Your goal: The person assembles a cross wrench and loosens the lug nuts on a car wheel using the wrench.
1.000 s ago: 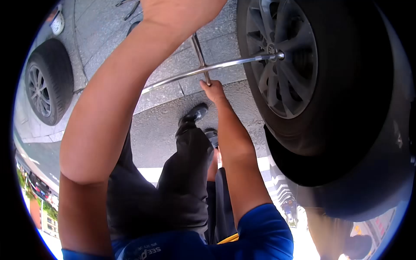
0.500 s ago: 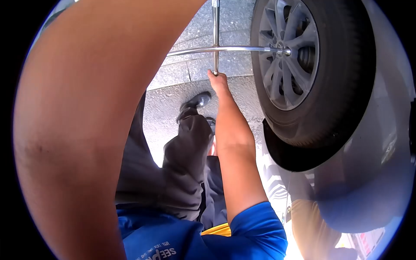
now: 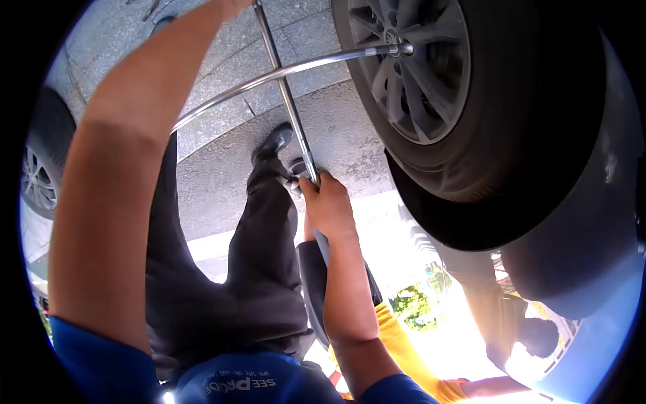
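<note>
A chrome four-way lug wrench (image 3: pixel 291 111) has one arm end at the hub area of a car wheel (image 3: pixel 431 74). My right hand (image 3: pixel 330 207) is closed around the lower end of its crossbar, above my legs. At the top edge of the view, my left hand (image 3: pixel 235 5) is on the opposite end of that bar, with its fingers partly cut off by the frame. The wrench's long arm (image 3: pixel 235 87) passes behind my left forearm, so its far end is hidden.
The car's silver-grey body (image 3: pixel 572 269) rises close on my right. Another car's wheel (image 3: pixel 40 175) stands at far left. A person in yellow (image 3: pixel 410 350) is behind my right arm. My black shoe (image 3: pixel 272 143) is on grey paving (image 3: pixel 303 40).
My right hand and its bar end are now lower and closer to my body. The crossbar looks slanted. My left hand has come into view at the top, and the whole view has shifted.
</note>
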### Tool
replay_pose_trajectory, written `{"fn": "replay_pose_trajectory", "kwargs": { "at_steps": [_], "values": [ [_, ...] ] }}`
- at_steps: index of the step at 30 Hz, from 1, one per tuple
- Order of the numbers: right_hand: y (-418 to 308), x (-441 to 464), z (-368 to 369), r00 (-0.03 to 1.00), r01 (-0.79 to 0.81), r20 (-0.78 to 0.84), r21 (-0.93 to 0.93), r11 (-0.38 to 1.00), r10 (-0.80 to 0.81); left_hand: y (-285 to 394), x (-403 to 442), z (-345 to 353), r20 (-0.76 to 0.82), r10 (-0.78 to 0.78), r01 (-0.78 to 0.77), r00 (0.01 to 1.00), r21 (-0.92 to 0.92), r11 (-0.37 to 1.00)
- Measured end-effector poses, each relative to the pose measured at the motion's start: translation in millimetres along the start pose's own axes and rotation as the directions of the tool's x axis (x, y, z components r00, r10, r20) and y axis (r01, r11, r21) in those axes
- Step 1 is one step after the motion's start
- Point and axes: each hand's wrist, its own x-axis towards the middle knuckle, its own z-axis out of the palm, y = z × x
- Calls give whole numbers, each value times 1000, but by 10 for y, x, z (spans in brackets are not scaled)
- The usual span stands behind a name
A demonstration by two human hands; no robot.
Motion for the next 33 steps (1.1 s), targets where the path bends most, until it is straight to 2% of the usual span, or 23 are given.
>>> {"fn": "replay_pose_trajectory", "kwargs": {
  "at_steps": [1,2,3,4,5,6,7,8,11,12,13,14,15,16,17,19,21,24,27,29,31,33],
  "values": [
    [-355,-253,-204,996,-27,87,-1,1000,27,-242,-467,117,402,-110,108,909,29,994],
    [-645,-434,-266,991,130,-48,40,991,-128,-293,-941,185,592,-144,136,793,58,989],
    [-923,-516,-336,938,302,-198,56,952,-286,-70,-1419,-48,712,-188,207,676,62,976],
    [-1241,-518,-514,936,306,-199,51,951,-290,-173,-1534,-119,740,-83,173,667,-46,984],
    [-1533,-500,-725,974,224,-65,103,969,-218,-316,-1649,-101,761,21,146,648,-151,978],
    [-1676,-498,-851,986,136,77,147,980,-148,-382,-1758,-60,730,62,113,680,-188,976],
    [-1626,-544,-877,984,146,76,146,978,-159,-426,-1790,-56,688,109,67,718,-224,972],
    [-1471,-614,-853,985,166,22,208,964,-174,-324,-1841,-117,654,72,27,753,-139,990],
    [-609,-680,-489,960,279,-29,142,950,-278,-417,-1889,-172,578,91,-70,811,-59,996],
    [-270,-562,-244,966,253,25,145,957,-259,-378,-1940,-292,571,41,-96,820,67,993],
    [69,-443,2,968,226,79,145,963,-239,-452,-2004,-310,566,33,-86,824,68,994],
    [356,-277,304,982,129,121,116,985,-143,-553,-2083,-326,533,85,-138,842,59,989],
    [503,-102,543,991,109,75,-13,994,-108,-612,-2158,-317,503,144,-195,852,52,979],
    [457,37,628,998,-14,65,-94,996,20,-641,-2224,-271,488,112,-168,866,73,983],
    [592,173,768,998,-9,61,-92,996,15,-657,-2263,-226,484,116,-172,868,73,982],
    [1017,468,1065,989,126,-83,7,992,-125,-654,-2290,-107,440,115,-162,891,69,984],
    [1054,574,1065,991,99,-93,-4,995,-99,-615,-2253,3,434,135,-185,891,76,980],
    [1147,635,1076,990,71,-118,-12,997,-72,-543,-2222,108,366,262,-309,893,76,948],
    [1186,835,1074,988,77,-134,3,997,-76,-441,-2208,147,374,220,-266,901,77,961],
    [1173,1068,1091,995,40,-97,37,999,-36,-474,-2244,230,303,287,-320,909,64,945],
    [1251,1458,1261,989,-16,-144,61,998,24,-480,-2336,298,266,310,-325,913,10,946],
    [1309,1945,1387,976,60,-211,31,998,-52,-466,-2434,387,279,318,-323,906,-30,946]
  ]
}}
